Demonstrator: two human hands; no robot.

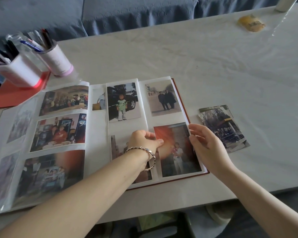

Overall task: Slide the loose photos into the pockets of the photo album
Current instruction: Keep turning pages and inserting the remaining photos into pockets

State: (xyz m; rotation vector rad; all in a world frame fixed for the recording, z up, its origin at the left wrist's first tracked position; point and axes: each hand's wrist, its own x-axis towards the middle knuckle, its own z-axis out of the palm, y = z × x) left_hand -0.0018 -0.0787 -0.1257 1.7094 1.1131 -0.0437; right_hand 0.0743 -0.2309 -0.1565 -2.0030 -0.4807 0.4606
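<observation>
The photo album point(100, 121) lies open on the white table, its pages filled with photos in clear pockets. On the right page a reddish photo point(179, 152) sits in the lower right pocket. My left hand point(144, 140) lies on that page, thumb and fingers pinching the photo's left edge. My right hand point(206, 145) holds the right edge of the page and pocket with its fingertips. A small pile of loose photos point(222, 127) lies on the table just right of the album, partly behind my right hand.
Two white pen holders point(57, 59) point(21, 71) stand at the back left, one on a red sheet point(12, 95). A yellowish packet point(251, 24) lies far right. A blue sofa point(127, 12) runs behind the table point(213, 66).
</observation>
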